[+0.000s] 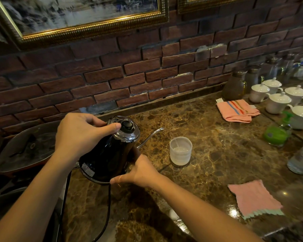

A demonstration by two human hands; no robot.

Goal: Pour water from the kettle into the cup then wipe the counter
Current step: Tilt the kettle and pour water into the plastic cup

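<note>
there, glossy black gooseneck kettle (108,158) gripped in both hands, left hand (80,133) and right hand (140,172), above translucent ribbed cup (180,151)

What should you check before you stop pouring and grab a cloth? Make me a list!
1. Stream from the kettle lands inside the cup: ok.
2. Cup upright on the counter: ok.
3. Cup not overfull: ok, water sits low.
4. Left hand holds the lid down: ok.
5. Right hand steadies the kettle's base: ok.
6. Spills on the counter: cannot tell.
7. Pink cloth nearby: ok.
</note>
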